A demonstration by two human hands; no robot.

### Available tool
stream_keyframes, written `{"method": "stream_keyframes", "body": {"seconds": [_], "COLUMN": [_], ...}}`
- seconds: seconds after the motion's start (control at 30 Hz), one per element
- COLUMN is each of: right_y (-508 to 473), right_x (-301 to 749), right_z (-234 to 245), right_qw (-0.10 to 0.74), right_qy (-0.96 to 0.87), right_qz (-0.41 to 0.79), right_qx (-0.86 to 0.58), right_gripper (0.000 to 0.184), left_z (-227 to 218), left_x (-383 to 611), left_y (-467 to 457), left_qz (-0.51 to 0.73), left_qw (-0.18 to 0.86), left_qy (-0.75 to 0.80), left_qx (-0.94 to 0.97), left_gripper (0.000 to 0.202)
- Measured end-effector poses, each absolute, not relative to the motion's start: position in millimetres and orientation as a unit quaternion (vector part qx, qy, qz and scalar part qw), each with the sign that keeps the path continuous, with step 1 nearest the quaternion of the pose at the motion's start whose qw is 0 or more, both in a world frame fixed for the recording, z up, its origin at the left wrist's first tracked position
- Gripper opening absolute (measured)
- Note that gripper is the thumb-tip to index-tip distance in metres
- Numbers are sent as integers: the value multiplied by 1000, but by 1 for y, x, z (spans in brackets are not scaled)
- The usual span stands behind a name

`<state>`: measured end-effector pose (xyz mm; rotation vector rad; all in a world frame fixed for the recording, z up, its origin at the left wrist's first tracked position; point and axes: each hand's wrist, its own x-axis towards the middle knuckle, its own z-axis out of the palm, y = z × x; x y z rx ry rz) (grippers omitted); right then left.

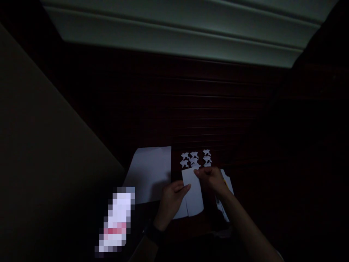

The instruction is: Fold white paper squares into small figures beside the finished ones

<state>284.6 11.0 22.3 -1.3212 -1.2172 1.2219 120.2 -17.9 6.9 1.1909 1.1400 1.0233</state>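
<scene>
The scene is very dark. My left hand (172, 201) pinches the left edge of a small white paper strip (193, 193) with thumb and fingers closed. My right hand (211, 178) grips the same strip at its top right corner, fingers curled. A second paper piece (182, 213) lies just under the strip. Beyond my hands, several small white cut-out paper shapes (195, 159) lie in rows on the dark table.
A larger white paper sheet (149, 173) lies to the left of my hands. More white paper (227, 187) shows under my right wrist. A blurred white and pink object (117, 218) sits at the lower left. A pale ledge (174, 36) runs along the back.
</scene>
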Motion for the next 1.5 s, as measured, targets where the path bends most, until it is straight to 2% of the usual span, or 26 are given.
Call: {"method": "stream_keyframes", "body": {"seconds": [0.23,0.4,0.67,1.13,1.5], "right_y": [11,12,9,7,7], "right_x": [281,283,279,278,280], "right_z": [13,10,10,0,1], "right_qw": [490,449,433,409,384], "right_qy": [-485,-528,-557,-580,-573], "right_qz": [462,470,432,396,462], "right_qx": [-557,-546,-561,-582,-558], "right_gripper": [36,40,41,41,43], "left_z": [8,2,5,8,11], "left_x": [118,115,113,112,111], "left_y": [-16,-14,-14,-11,-11], "left_qz": [417,432,440,449,466], "left_qw": [595,610,626,575,559], "left_qy": [484,473,464,507,518], "left_qx": [487,466,446,460,449], "left_gripper": [26,27,29,28,30]}}
